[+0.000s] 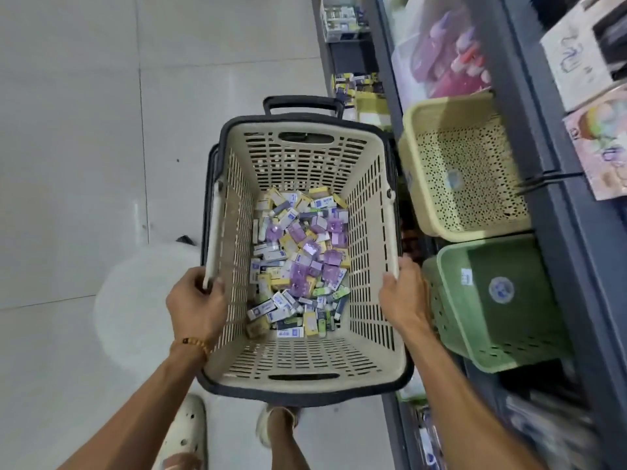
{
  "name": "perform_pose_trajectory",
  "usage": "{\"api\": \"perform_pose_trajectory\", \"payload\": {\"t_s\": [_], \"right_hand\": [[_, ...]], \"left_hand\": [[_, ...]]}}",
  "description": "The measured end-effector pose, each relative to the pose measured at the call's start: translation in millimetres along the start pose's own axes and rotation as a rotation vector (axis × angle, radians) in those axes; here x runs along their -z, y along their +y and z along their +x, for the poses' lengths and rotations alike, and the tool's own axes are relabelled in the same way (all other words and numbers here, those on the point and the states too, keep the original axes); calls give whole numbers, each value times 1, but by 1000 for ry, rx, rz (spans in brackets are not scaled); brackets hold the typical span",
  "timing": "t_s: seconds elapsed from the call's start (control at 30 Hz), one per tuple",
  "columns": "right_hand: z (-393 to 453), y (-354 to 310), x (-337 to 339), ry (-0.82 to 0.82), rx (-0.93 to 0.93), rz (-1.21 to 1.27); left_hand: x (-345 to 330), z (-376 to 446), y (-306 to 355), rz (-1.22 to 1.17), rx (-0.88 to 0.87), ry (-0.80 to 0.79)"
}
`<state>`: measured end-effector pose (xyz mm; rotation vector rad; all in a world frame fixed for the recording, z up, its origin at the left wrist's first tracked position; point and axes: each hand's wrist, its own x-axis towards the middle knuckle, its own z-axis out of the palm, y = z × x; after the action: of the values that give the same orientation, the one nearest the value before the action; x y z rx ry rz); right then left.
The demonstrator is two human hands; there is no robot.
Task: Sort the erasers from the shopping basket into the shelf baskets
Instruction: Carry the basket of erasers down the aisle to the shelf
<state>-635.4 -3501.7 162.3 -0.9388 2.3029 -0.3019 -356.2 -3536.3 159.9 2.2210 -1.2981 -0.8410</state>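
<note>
At the centre of the frame we see the erasers (300, 262), a loose heap of small purple, yellow, white and blue packets covering the floor of the shopping basket (368, 252). That basket is beige, slotted on every wall, with a dark rim and a dark pull handle at its far end, and we hold it up off the floor.

Our left hand (196, 301) grips the basket's left rim, fingers curled over the pale side bar, a beaded bracelet (191, 344) at the wrist. Our right hand (403, 293) clasps the right rim, thumb inside the wall, fingers wrapped over the outer edge.

Just to the right of the basket, on the dark shelf (556, 232), sit two shelf baskets: a yellow perforated basket (475, 198) in the upper right and a green basket (502, 307) below it in the frame. We see a round sticker on the floor of each and no erasers.

Farther up the shelf lie blurred purple and pink goods. Below the basket, at the bottom of the frame, are our feet in pale clogs (188, 432) on the light tiled floor (84, 130).
</note>
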Motion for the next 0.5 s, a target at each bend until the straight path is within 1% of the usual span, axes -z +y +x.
{"api": "perform_pose_trajectory", "payload": {"t_s": [0.07,0.17,0.33,0.43,0.5], "right_hand": [[3,8,-12,33,-26,-23],[3,19,-23,87,1,-83],[12,23,-18,181,34,-149],[5,21,-13,196,37,-163],[-7,18,-13,202,35,-144]], "left_hand": [[-12,-5,-14,6,24,-8],[-27,-19,-29,-16,31,22],[-45,-43,-34,-50,61,43],[-49,-57,-34,-86,71,8],[-43,-60,-39,-93,26,-61]]}}
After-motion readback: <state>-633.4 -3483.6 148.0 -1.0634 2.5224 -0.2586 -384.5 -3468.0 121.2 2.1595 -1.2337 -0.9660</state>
